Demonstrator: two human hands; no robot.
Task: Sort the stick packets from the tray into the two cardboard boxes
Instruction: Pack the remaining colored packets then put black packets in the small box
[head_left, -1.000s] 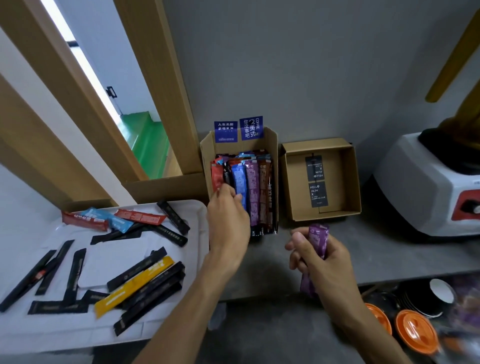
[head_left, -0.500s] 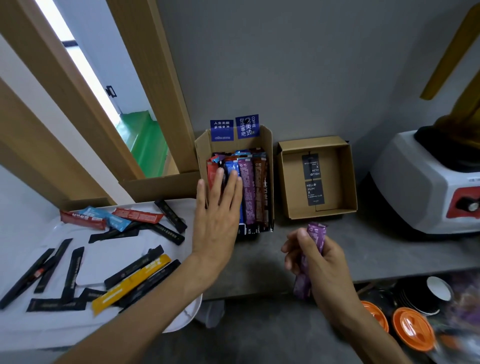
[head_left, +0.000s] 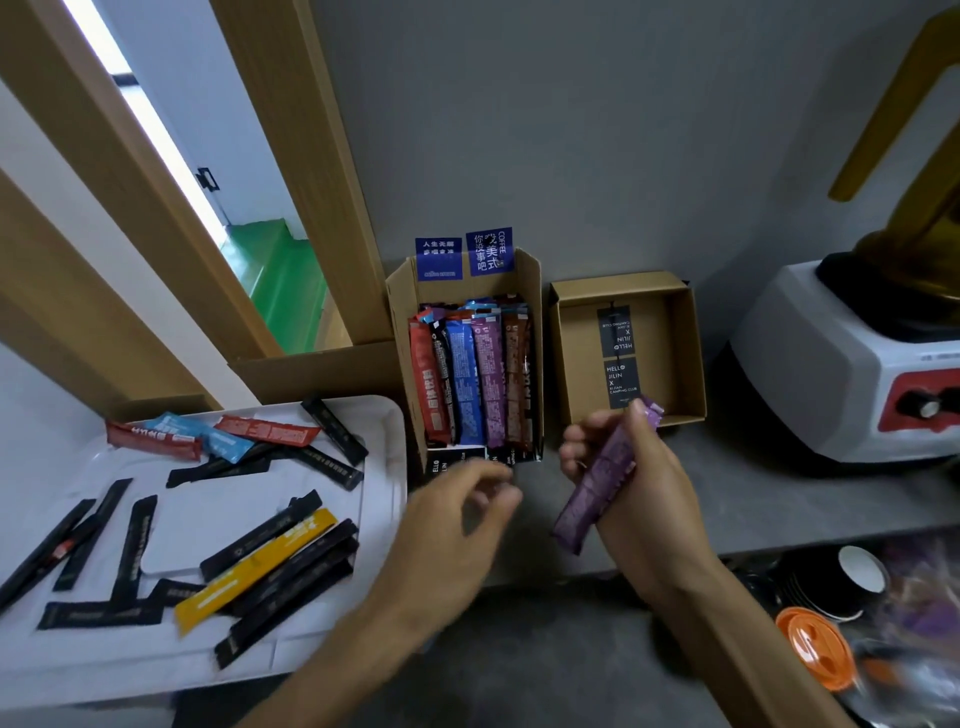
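Left hand (head_left: 457, 519) has pulled back from the packed box (head_left: 402, 332); now just before it, blurred, fingers loosely curled, empty. Right hand (head_left: 649, 499) grips purple packet (head_left: 582, 514) right of that box. Judged next in. Tray (head_left: 389, 410), left of box, still loaded.

A grey counter (head_left: 779, 499) carries a white tray (head_left: 384, 415) at the left, a tall cardboard box (head_left: 402, 312) just right of it, a shallow cardboard box (head_left: 696, 353) beside that, and a white blender base (head_left: 831, 374) far right.
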